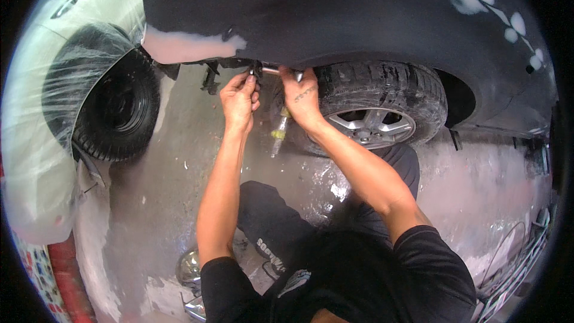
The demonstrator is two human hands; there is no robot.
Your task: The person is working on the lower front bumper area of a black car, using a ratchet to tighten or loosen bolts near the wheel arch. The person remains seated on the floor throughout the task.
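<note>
My right hand point(301, 97) is closed around a silver ratchet wrench point(271, 70), just under the lower edge of the dark grey car body panel point(251, 12). The wrench's bar points left toward my left hand point(238, 101), whose thumb and fingers are pinched together by a small dark part point(258, 69) below that edge. What the left fingertips hold is too small to make out. To the right of my right hand stands the car's wheel point(371, 125), its tyre dusty. Pinkish filler point(191, 46) covers the panel's lower left corner.
A screwdriver-like tool with yellow on it point(279, 133) is below my right hand. At left, a pale car part point(30, 143) under plastic film surrounds another tyre point(119, 110). A shiny metal object point(190, 265) lies near my left elbow. Wet patches mark the floor point(173, 167).
</note>
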